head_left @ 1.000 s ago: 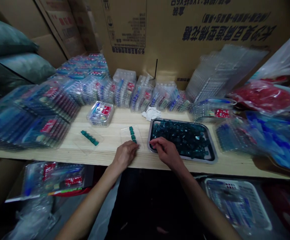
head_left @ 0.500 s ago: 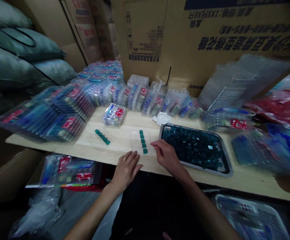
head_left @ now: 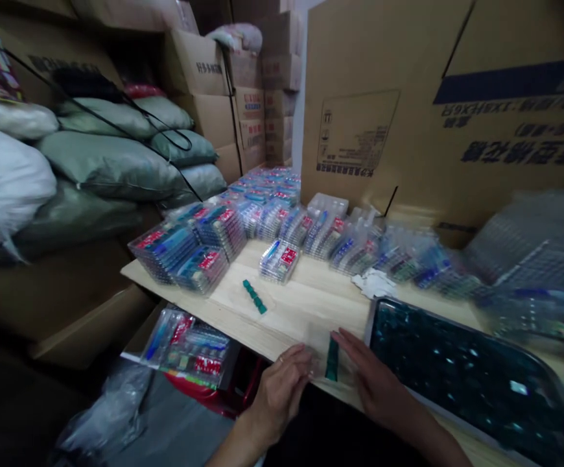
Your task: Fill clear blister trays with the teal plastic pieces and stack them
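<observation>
A clear plastic blister tray (head_left: 318, 344) with a row of teal pieces (head_left: 332, 359) lies at the near edge of the wooden table (head_left: 306, 305). My left hand (head_left: 282, 389) rests on its left side, fingers stretched flat. My right hand (head_left: 372, 376) lies on its right side, fingers extended and touching the tray. A metal tray (head_left: 529, 447) full of teal pieces (head_left: 457, 370) sits just right of my right hand. A second clear tray with a teal row (head_left: 254, 296) lies further left on the table.
Stacks of filled clear packs (head_left: 199, 250) line the table's left and back. One pack (head_left: 279, 259) stands alone. Large cardboard boxes (head_left: 408, 110) rise behind, grey-green sacks (head_left: 111, 162) at left. More packs (head_left: 189, 344) lie below the table edge.
The view has swung left and up. Both hands have slid the clear tray with its teal row towards the table's near edge and now flank it.
</observation>
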`<action>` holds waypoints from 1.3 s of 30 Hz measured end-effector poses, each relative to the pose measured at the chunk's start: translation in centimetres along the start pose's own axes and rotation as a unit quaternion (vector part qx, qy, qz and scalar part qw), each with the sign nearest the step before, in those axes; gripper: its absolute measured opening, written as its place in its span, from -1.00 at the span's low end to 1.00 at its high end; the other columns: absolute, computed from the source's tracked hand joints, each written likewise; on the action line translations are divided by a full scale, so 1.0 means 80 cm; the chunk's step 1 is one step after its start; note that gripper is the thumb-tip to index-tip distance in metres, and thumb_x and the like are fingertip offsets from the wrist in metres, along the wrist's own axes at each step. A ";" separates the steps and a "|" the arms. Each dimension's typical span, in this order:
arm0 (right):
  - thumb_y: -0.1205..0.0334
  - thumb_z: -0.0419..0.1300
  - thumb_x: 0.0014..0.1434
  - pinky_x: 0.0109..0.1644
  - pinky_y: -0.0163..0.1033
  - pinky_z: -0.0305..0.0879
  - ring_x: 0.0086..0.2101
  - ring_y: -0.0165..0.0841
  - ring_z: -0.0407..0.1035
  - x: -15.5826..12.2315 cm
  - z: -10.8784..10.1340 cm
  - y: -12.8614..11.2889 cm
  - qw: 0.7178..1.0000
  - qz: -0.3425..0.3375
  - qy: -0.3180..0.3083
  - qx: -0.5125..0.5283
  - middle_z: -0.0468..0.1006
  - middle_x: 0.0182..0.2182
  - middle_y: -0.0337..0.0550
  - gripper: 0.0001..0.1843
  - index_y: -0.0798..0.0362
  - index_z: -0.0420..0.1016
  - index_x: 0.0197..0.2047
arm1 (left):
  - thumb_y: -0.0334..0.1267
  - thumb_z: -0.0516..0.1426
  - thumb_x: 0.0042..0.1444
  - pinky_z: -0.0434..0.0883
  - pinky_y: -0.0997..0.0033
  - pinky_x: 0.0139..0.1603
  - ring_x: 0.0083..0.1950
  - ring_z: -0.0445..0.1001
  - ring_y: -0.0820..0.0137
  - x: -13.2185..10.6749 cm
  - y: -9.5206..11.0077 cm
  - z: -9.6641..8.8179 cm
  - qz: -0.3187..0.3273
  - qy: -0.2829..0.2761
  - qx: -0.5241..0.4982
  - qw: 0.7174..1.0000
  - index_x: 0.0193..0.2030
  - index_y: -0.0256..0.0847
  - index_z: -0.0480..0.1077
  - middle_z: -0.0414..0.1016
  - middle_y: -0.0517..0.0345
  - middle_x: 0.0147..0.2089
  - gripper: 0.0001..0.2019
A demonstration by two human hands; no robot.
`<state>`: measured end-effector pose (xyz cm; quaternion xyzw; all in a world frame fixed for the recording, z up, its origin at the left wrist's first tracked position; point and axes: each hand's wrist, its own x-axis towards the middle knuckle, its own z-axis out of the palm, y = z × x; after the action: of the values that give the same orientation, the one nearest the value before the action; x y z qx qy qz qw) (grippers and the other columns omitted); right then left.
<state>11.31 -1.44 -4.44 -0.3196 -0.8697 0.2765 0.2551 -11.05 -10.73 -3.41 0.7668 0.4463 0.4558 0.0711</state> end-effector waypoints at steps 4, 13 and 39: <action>0.34 -0.04 0.26 0.30 0.02 0.24 0.27 -0.21 0.20 0.024 0.008 0.005 1.000 0.000 0.020 0.006 0.32 0.28 0.01 -0.45 -0.05 0.34 0.29 | -0.49 0.07 0.22 0.45 0.11 0.20 0.13 0.50 0.24 0.027 -0.005 -0.016 0.010 -0.030 -0.012 0.999 0.16 -0.09 0.28 0.55 -0.10 0.04 -0.60; 0.30 -0.02 0.27 0.24 0.03 0.33 0.21 -0.19 0.29 0.042 0.005 0.019 0.995 0.000 0.087 -0.053 0.39 0.22 -0.02 -0.47 -0.13 0.36 0.28 | -0.17 0.01 0.25 0.25 0.08 0.24 0.25 0.35 0.06 0.218 -0.174 -0.094 -0.399 0.076 0.178 0.896 0.13 -0.34 0.33 0.39 -0.33 0.18 -0.62; 0.37 0.36 -0.33 -0.42 -0.23 0.26 -0.51 -0.21 0.44 0.289 -0.116 -0.088 0.916 0.082 -0.255 -0.298 0.49 -0.66 -0.16 -0.82 0.03 0.41 -0.69 | 0.07 0.13 0.18 0.42 0.39 -0.16 -0.18 0.52 0.35 0.207 -0.088 -0.050 -0.255 0.104 -0.206 0.939 0.04 -0.20 0.44 0.53 0.01 -0.09 -0.57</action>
<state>-1.23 13.09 12.87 -0.3692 -0.9183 0.0967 -0.1057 -15.37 4.67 5.74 0.5441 0.5278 0.5820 0.2943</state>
